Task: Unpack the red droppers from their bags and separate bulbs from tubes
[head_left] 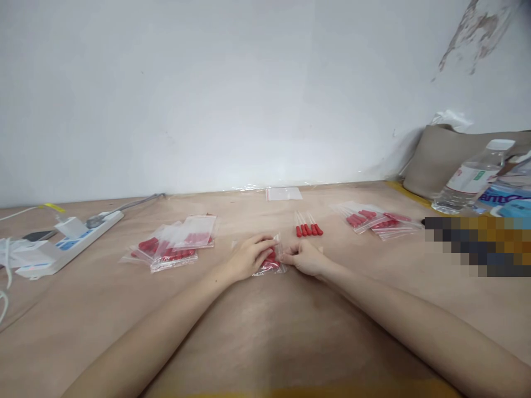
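A clear zip bag [270, 267] with red-bulbed droppers in it lies on the table in front of me. My left hand [249, 257] rests palm down over its left side, fingers curved onto the plastic and hiding part of it. At the bag's right edge, my right hand [306, 258] is closed in a pinch, thumb and forefinger on the plastic. Just beyond the right hand several loose droppers [309, 229] lie in a row, red bulbs toward me and clear tips pointing away.
Filled bags of droppers [174, 251] overlap at left; more filled bags [375, 220] lie at right. Flat empty bags [284, 193] sit near the wall. A power strip [78, 246] with chargers and cables is far left. A water bottle [468, 179] stands right, before a grey-brown bag [427, 160].
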The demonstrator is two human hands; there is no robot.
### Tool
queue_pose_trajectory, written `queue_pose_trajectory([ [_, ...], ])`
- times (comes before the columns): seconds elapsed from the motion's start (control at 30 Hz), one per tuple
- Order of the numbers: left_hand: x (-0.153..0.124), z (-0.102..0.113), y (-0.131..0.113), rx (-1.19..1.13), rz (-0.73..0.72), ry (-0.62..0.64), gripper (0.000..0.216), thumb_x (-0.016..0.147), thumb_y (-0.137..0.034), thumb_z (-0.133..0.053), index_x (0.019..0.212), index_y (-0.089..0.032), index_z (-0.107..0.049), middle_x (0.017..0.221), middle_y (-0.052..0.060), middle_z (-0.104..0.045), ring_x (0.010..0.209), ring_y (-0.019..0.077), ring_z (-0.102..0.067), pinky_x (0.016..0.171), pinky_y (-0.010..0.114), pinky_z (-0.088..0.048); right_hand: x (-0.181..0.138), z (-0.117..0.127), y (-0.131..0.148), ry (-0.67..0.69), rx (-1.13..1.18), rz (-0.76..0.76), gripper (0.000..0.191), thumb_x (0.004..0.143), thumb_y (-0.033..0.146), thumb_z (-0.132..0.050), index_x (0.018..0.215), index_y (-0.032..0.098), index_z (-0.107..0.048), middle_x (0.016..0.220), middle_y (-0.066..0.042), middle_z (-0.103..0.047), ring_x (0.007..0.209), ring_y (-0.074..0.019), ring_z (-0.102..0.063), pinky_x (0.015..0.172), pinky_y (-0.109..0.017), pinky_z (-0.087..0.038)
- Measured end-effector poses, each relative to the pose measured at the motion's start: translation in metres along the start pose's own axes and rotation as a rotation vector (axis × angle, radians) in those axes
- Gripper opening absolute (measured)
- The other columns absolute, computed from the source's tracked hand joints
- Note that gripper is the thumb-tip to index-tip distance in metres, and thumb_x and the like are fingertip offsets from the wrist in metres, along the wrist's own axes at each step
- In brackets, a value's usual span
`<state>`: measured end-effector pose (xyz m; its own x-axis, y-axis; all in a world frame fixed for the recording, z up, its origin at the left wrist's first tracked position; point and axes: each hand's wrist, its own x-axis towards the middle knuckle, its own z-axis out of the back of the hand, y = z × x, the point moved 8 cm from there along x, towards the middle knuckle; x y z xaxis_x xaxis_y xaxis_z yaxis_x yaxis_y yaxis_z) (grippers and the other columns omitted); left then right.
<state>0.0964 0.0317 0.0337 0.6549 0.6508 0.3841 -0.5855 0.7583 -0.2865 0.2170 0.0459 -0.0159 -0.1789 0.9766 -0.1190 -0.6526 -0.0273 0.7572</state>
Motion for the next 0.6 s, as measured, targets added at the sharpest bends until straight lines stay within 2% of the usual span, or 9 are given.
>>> queue_pose_trajectory([
  [0.17, 0.007, -0.009, -0.014, 0.173, -0.151, 0.092, 0.027, 0.084, -0.035, -0.046, 0.105, -0.025, -0.061, 0.116, 0.007, -0.055, 0.105, 0.0214, -0.051, 0.089, 0.035, -0.040, 0.000, -0.002, 0.002, 0.009, 0.012, 0.031, 0.039, 0.064, 0.056, -0.057, 0.061, 0.018, -0.064, 0.061, 0.002, -0.061, 0.070, -0.0153, -0.054, 0.083, -0.037, -0.028],
  [0.27, 0.009, -0.010, -0.018, 0.185, -0.182, 0.103, 0.026, 0.086, -0.033, -0.043, 0.097, -0.022, -0.064, 0.109, 0.007, -0.060, 0.100, 0.0197, -0.055, 0.089, 0.033, -0.041, -0.001, -0.002, -0.001, -0.011, -0.032, 0.021, 0.041, 0.063, 0.059, -0.058, 0.059, 0.018, -0.062, 0.058, 0.003, -0.059, 0.067, -0.0144, -0.053, 0.082, -0.035, -0.029],
  [0.33, 0.008, -0.008, -0.017, 0.180, -0.183, 0.081, 0.028, 0.088, -0.031, -0.039, 0.094, -0.021, -0.064, 0.105, 0.006, -0.062, 0.096, 0.0179, -0.057, 0.086, 0.030, -0.043, -0.002, 0.002, 0.000, -0.046, -0.080, 0.067, 0.042, 0.067, 0.059, -0.055, 0.060, 0.018, -0.061, 0.058, 0.003, -0.058, 0.064, -0.0133, -0.052, 0.078, -0.033, -0.030],
  [0.4, 0.006, -0.006, -0.013, 0.164, -0.163, 0.034, 0.029, 0.089, -0.027, -0.036, 0.094, -0.021, -0.064, 0.102, 0.005, -0.063, 0.092, 0.0156, -0.058, 0.081, 0.027, -0.045, -0.006, 0.012, 0.006, -0.138, -0.143, 0.208, 0.037, 0.075, 0.052, -0.050, 0.067, 0.018, -0.061, 0.062, 0.002, -0.059, 0.064, -0.0129, -0.052, 0.073, -0.030, -0.031],
  [0.47, 0.004, -0.004, -0.010, 0.142, -0.164, -0.023, 0.029, 0.089, -0.023, -0.035, 0.094, -0.021, -0.064, 0.100, 0.003, -0.063, 0.089, 0.0137, -0.060, 0.076, 0.024, -0.047, -0.016, 0.021, 0.020, -0.250, -0.248, 0.454, 0.026, 0.081, 0.040, -0.047, 0.080, 0.018, -0.061, 0.071, -0.001, -0.060, 0.070, -0.0142, -0.051, 0.072, -0.030, -0.031],
  [0.53, 0.002, -0.004, -0.009, 0.127, -0.198, -0.073, 0.026, 0.088, -0.020, -0.038, 0.094, -0.021, -0.063, 0.099, 0.003, -0.064, 0.086, 0.0128, -0.061, 0.072, 0.022, -0.048, -0.030, 0.024, 0.035, -0.335, -0.381, 0.725, 0.017, 0.082, 0.027, -0.047, 0.091, 0.020, -0.060, 0.080, -0.003, -0.060, 0.078, -0.0155, -0.049, 0.072, -0.030, -0.029],
  [0.6, 0.002, -0.004, -0.009, 0.122, -0.234, -0.108, 0.025, 0.088, -0.018, -0.039, 0.092, -0.019, -0.063, 0.097, 0.003, -0.064, 0.083, 0.0125, -0.061, 0.070, 0.022, -0.048, -0.041, 0.021, 0.044, -0.392, -0.514, 0.936, 0.017, 0.081, 0.020, -0.047, 0.091, 0.023, -0.061, 0.081, -0.003, -0.060, 0.079, -0.0156, -0.046, 0.073, -0.031, -0.027],
])
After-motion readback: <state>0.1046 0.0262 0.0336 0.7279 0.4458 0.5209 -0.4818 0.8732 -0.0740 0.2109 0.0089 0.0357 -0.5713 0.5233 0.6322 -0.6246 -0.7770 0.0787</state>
